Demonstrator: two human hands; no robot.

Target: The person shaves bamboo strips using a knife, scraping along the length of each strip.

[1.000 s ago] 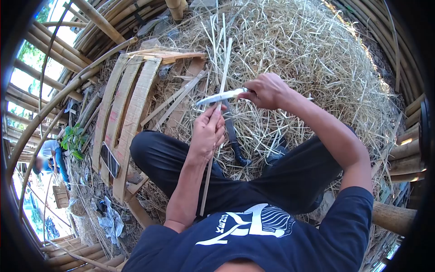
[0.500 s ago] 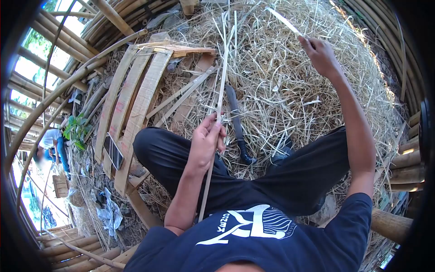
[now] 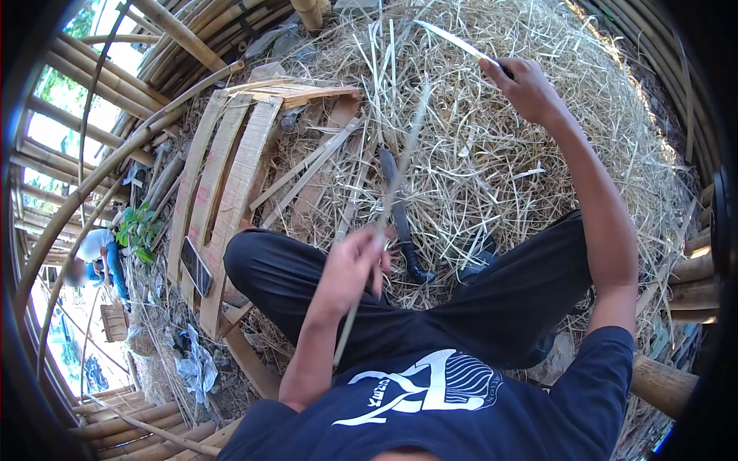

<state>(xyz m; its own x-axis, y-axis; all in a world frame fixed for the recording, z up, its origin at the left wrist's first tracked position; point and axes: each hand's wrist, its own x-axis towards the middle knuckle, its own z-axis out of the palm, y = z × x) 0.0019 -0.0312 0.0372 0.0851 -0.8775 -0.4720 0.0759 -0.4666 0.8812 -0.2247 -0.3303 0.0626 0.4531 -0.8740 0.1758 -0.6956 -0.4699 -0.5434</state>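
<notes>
My left hand [image 3: 355, 267] is closed around a long thin bamboo strip [image 3: 406, 169], in front of my left thigh. The strip slants up and to the right, blurred by motion, and its lower end reaches my shirt. Farther forward and to the right, my right hand [image 3: 524, 86] grips a knife [image 3: 455, 40] by its handle, the pale blade pointing up and left, apart from the strip. A dark-bladed tool [image 3: 400, 211] with a black handle lies on the shavings between my legs, partly behind the strip.
A slatted wooden piece [image 3: 238, 173] stands on the left with a phone [image 3: 197, 266] on it. Dry shavings [image 3: 492, 146] cover the ground ahead. Bamboo poles [image 3: 665, 384] surround the space. Beyond them at far left, a person [image 3: 98, 253] bends down.
The knife has moved off the strip, forward and right, then slightly back left. The strip now tilts more to the right, with its upper end lower than half a second ago.
</notes>
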